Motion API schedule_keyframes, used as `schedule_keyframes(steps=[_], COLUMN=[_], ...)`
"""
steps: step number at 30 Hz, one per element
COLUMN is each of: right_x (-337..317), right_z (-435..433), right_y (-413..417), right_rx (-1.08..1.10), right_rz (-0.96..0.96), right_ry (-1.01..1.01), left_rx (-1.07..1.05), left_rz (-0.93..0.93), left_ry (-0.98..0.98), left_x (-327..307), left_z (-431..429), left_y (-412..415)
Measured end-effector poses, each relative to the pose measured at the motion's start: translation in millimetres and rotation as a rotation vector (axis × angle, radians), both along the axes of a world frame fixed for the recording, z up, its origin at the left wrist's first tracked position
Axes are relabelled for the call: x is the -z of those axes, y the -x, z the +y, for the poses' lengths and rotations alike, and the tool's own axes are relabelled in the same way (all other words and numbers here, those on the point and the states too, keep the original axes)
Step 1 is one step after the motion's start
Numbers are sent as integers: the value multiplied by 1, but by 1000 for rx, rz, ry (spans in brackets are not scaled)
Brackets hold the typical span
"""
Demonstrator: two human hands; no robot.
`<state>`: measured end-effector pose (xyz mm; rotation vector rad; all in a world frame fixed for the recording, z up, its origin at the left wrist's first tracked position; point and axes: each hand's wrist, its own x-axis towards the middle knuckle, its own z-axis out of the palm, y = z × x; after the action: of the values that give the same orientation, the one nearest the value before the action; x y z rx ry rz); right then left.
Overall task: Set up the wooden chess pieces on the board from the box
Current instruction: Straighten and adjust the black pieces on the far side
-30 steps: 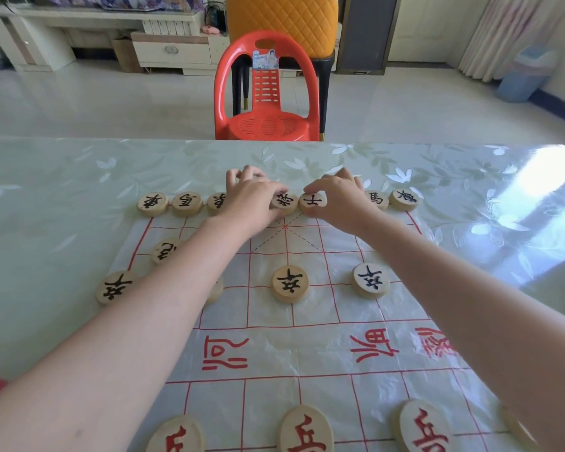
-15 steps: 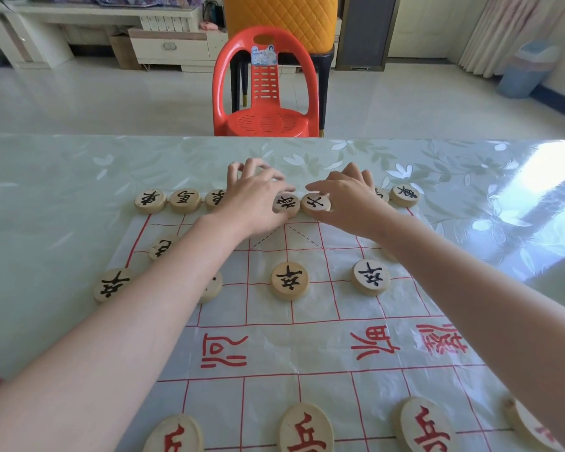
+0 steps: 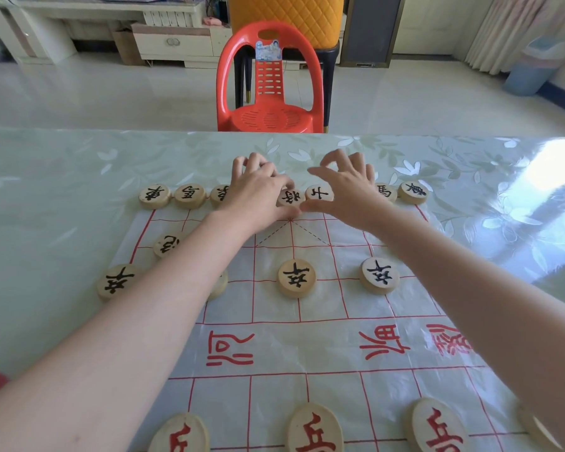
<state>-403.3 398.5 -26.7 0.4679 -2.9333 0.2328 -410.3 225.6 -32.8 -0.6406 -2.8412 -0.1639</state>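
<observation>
Two hands meet at the far row of the board point(image 3: 307, 347): the left hand point(image 3: 258, 194) curls over that row, grip unclear; the right hand point(image 3: 348, 190) hovers, fingers spread, beside the 士 disc point(image 3: 319, 192). Black 卒 discs point(image 3: 296, 277) stand mid-board, red 兵 discs point(image 3: 315, 429) nearest.

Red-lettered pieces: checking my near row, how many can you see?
3, along the bottom edge: left piece, centre piece, right piece. A disc beside the right forearm may be a fourth; its lettering is hidden.
</observation>
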Motion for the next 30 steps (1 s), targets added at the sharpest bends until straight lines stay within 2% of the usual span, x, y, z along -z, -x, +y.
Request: schedule_keyframes(steps=[4, 6, 12, 19, 30], right_x=[-8, -5, -7, 6, 5], right_z=[15, 18, 8, 7, 5], right_y=[5, 7, 2, 9, 11], right_rx=[-101, -91, -34, 34, 70], right_rz=[-231, -265, -155, -52, -37], right_ry=[131, 163, 206, 109, 73], left_rx=[-29, -17, -24, -74, -191], left_rz=[5, -33, -110, -34, -172], left_ry=[-36, -92, -253, -220, -359], left_x=[4, 6, -5, 4, -5], left_z=[3, 4, -6, 2, 11], left_y=[2, 0, -11, -3, -8])
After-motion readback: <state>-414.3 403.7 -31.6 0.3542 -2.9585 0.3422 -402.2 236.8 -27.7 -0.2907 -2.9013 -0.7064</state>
